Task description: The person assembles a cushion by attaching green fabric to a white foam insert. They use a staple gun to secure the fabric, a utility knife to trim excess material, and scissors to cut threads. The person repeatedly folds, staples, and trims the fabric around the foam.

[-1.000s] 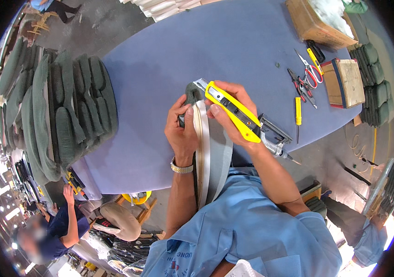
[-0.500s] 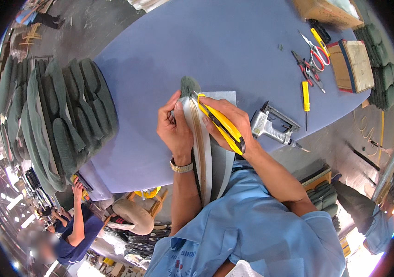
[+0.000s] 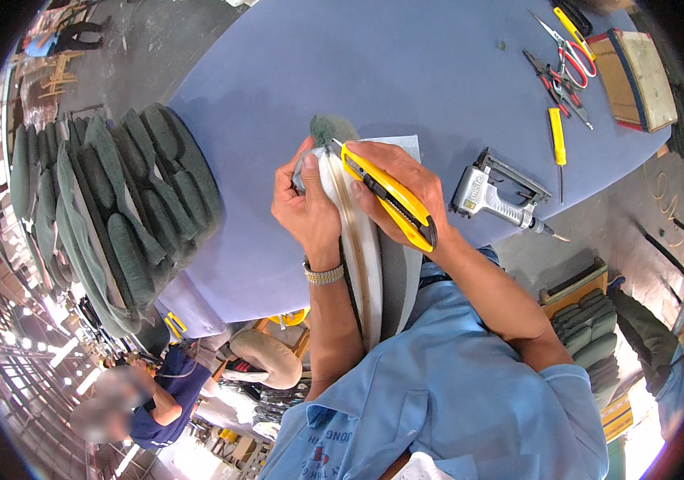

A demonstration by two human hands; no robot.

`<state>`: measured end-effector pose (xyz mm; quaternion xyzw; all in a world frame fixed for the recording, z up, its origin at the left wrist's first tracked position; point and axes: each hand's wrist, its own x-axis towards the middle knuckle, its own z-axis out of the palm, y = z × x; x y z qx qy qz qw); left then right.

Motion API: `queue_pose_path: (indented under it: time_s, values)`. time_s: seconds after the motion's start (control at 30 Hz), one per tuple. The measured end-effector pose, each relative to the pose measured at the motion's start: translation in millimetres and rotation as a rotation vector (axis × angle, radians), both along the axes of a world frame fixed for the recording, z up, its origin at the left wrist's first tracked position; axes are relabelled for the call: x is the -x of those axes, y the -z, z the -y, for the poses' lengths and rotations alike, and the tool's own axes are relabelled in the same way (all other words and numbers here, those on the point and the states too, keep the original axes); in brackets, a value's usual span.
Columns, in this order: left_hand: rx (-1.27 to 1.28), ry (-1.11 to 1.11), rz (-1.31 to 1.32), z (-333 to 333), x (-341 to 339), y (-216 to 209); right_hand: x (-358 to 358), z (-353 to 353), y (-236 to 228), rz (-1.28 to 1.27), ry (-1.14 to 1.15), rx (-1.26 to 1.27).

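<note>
Pinching zippered strip (image 3: 358, 232) in left hand (image 3: 310, 206), yellow cutter (image 3: 387, 189) in right hand (image 3: 422, 186). Aligned lengthwise toward torso (image 3: 438, 384), with far end beside blade (image 3: 337, 142).

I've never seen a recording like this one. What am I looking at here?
There's no machine: a person works with bare hands, filmed by a fisheye camera worn on the head and looking down, so straight edges bend. The left hand grips a long pale strip near its green end. The right hand holds a yellow utility knife, its tip by that end. On the blue-grey table lie a silver staple gun, a yellow-handled screwdriver, pliers and scissors. Green padded pieces are stacked at left.
</note>
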<state>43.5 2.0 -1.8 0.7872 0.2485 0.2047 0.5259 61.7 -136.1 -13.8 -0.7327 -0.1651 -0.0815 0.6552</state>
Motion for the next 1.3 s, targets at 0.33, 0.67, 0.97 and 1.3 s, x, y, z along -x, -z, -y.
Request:
queue_pose_path:
  time_s: [0.33,0.67,0.97,1.3]
  values:
    - [0.067,0.001,0.009,-0.2,-2.0,2.4,-4.2,4.2,-4.0,-0.028,-0.040,-0.060]
    - [0.068,-0.019,0.061,9.9,-1.3,5.4,-6.0,3.6,-4.4,-0.050,-0.056,0.011]
    - [-0.028,0.009,0.066,12.8,1.3,8.6,2.9,6.9,1.8,-0.067,-0.084,0.065]
    - [0.034,-0.004,0.085,19.9,1.8,6.8,-7.3,5.0,-3.9,-0.007,0.021,0.080]
